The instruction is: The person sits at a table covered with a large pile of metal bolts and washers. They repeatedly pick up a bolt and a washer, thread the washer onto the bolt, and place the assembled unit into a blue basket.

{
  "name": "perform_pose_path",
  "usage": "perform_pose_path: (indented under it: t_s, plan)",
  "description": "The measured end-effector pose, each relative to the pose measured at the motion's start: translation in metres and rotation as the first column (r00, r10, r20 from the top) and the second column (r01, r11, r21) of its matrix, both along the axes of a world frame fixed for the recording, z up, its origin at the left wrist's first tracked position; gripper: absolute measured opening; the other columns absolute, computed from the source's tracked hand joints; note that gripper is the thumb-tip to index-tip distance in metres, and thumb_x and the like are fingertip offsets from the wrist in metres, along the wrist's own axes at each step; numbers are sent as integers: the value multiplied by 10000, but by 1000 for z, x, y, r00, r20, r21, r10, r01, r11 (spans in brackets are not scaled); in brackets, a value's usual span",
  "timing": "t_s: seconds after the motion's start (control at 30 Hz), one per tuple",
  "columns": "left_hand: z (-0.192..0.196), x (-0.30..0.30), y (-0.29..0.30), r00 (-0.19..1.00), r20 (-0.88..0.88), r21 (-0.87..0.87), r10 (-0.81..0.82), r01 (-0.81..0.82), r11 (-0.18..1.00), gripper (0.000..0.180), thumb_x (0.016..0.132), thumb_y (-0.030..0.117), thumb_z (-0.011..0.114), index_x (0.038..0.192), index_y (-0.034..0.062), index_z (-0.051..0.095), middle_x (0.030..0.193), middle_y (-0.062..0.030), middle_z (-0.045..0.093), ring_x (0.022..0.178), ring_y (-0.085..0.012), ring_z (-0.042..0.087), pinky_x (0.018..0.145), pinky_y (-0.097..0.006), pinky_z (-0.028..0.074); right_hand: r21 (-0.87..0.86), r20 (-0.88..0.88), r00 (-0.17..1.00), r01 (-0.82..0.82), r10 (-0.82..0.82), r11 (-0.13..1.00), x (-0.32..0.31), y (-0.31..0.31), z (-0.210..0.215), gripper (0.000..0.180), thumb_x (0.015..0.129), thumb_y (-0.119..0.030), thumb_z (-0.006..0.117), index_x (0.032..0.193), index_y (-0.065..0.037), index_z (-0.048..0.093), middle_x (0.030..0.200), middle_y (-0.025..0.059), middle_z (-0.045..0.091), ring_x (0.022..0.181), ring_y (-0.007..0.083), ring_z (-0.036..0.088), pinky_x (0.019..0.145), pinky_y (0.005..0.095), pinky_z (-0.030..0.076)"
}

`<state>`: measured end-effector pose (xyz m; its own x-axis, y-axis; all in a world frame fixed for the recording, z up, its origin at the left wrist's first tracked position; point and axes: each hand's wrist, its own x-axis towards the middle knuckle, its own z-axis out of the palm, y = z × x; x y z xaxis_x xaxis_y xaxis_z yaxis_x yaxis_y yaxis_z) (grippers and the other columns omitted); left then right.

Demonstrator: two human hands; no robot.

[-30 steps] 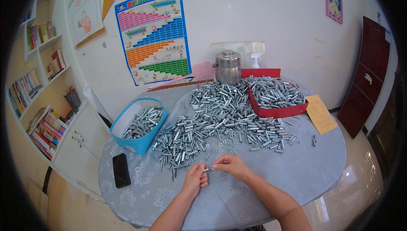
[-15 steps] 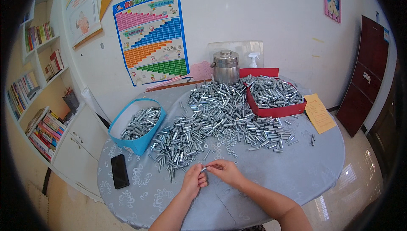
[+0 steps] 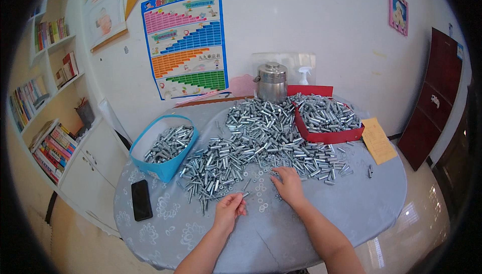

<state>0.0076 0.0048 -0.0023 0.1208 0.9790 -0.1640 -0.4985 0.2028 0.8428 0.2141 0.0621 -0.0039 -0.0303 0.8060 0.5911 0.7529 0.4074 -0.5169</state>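
On the table (image 3: 351,213), left hand (image 3: 228,211) pinches a bolt (image 3: 244,194); right hand (image 3: 288,186) presses washers (image 3: 261,193).

Hidden or unclear: part pinched in left hand (image 3: 230,210) mostly covered by fingers, kind too small to tell; items under right hand (image 3: 288,186) concealed by palm; small washers (image 3: 261,193) barely resolved; both forearms cut off at lower edge (elbows unseen); poster (image 3: 185,40) print illegible

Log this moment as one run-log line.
left hand: pinching a small metal piece | right hand: reaching into loose washers | nearby: metal sleeve pile, blue bin
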Motion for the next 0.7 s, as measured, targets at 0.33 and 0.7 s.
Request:
perform_pose_path:
  t_s: [0.33,0.7]
  plan:
    - [-3,-2,1,1000,-6,-2,-26,26,1000,168,853,143,524,928,-6,537,743,-56,534,561,-96,462,505,-254,435,-52,200,972,-112,121,992,1,1,-4,141,686,-137,622,808,-68,622,855,79,583,839,269,523,735,359,413]
    - [-4,-4,2,1000,3,-17,-25,25,1000,171,851,157,531,914,-1,537,749,-55,530,558,-96,462,504,-255,434,-45,247,957,-145,152,988,5,-15,8,142,698,-123,579,822,-103,645,835,56,582,832,249,524,737,366,400]
